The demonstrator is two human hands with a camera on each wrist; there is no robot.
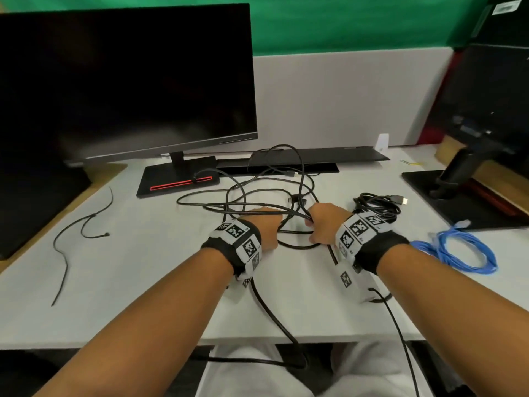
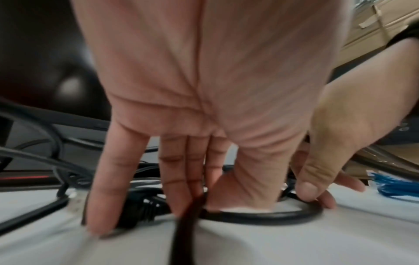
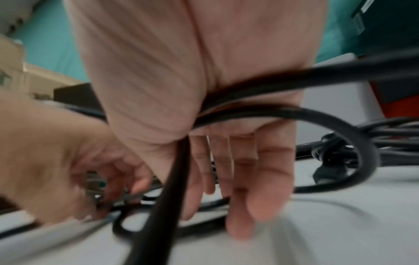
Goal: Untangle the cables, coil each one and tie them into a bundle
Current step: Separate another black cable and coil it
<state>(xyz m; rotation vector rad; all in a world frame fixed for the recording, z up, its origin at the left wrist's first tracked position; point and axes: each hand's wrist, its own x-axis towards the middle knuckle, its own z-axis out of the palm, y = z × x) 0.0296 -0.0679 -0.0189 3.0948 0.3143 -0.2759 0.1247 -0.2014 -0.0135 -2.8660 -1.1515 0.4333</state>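
Several thin black cables [image 1: 257,193] lie tangled in loops on the white desk [image 1: 143,282], in front of the monitor. Both hands are down in the near part of the tangle, close together. My left hand [image 1: 272,224] pinches a thick black cable [image 2: 260,215] between thumb and fingers, beside a black plug [image 2: 140,208]. My right hand [image 1: 315,227] holds loops of the same thick cable [image 3: 294,114] across its palm, and its thumb [image 2: 306,190] presses the loop against its fingers. A coiled black cable [image 1: 378,207] and a coiled blue cable [image 1: 463,250] lie to the right.
A dark monitor [image 1: 123,75] on its stand [image 1: 177,181] and a closed laptop [image 1: 315,159] stand behind the tangle. Black cable ties [image 1: 83,233] lie at the left. A second monitor stand [image 1: 463,193] is at the right. A thick cable [image 1: 274,319] runs off the desk's front edge.
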